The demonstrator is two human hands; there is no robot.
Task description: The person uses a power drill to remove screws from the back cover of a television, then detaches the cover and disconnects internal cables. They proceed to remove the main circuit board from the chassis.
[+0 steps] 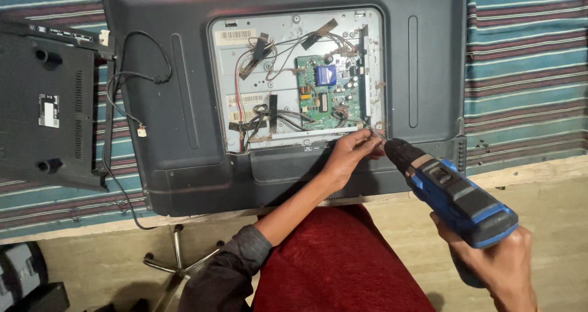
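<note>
The flat-screen television [184, 104] lies face down on the striped cloth [527, 61] before you, its open back showing the metal plate [282, 113] with the green circuit board [324, 91]. Your right hand [499, 266] is wrapped shut round the grip of the blue cordless drill [450, 192], whose nose points at the plate's lower right corner. There your left hand [355, 150] pinches its fingertips [372, 135] nearly closed round the drill's thin bit [375, 132].

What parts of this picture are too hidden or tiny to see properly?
- Head view: the drill tip is hidden behind the left hand, so what it touches cannot be told.
- The right hand is cut off by the bottom edge.
- The parts on the green circuit board are too small to tell apart.
- The black cover runs off the left edge.
</note>
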